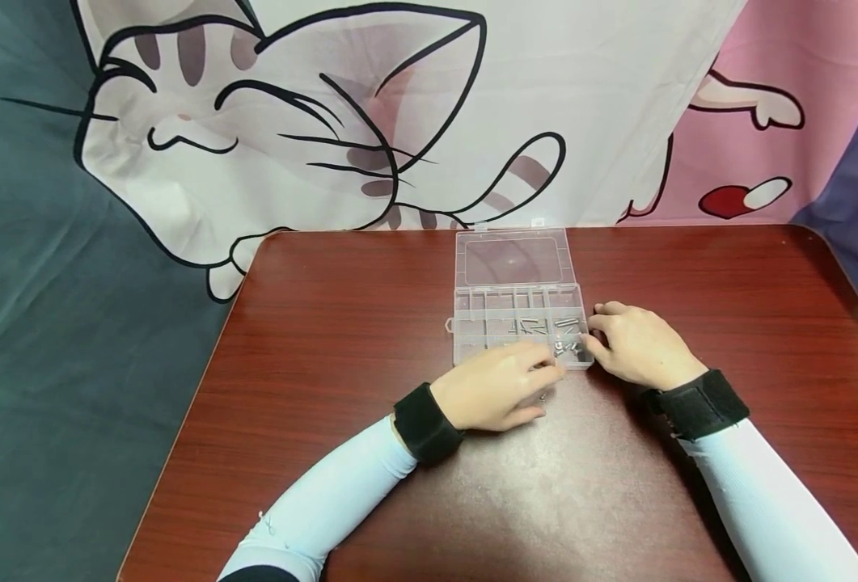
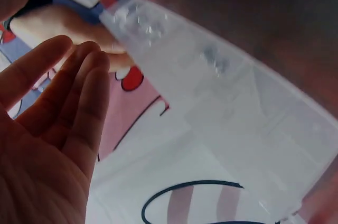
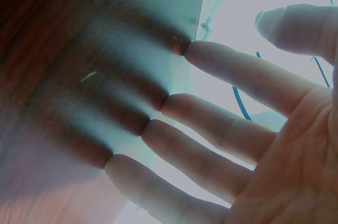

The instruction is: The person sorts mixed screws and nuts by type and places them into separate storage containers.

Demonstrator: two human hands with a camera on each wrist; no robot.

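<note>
A clear plastic compartment box point(image 1: 470, 326) lies on the table with its lid point(image 1: 512, 259) folded back. Metal screws point(image 1: 534, 326) fill some of its compartments. My left hand point(image 1: 497, 385) hovers at the box's near edge, hiding part of its front row. In the left wrist view, the left fingers point(image 2: 87, 113) are extended and hold nothing visible. A tiny shiny piece point(image 1: 543, 396) shows beneath that hand; its kind is unclear. Beside the box's right edge is my right hand point(image 1: 640, 343). Its fingertips point(image 3: 158, 129) touch the tabletop, with the thumb close to the box wall.
The reddish-brown wooden table point(image 1: 327, 323) extends around the box on every side. Behind its far edge hangs a white cat-print cloth point(image 1: 589, 97), with pink cloth point(image 1: 836, 48) to its right. Grey-green fabric point(image 1: 50, 388) covers the area left of the table.
</note>
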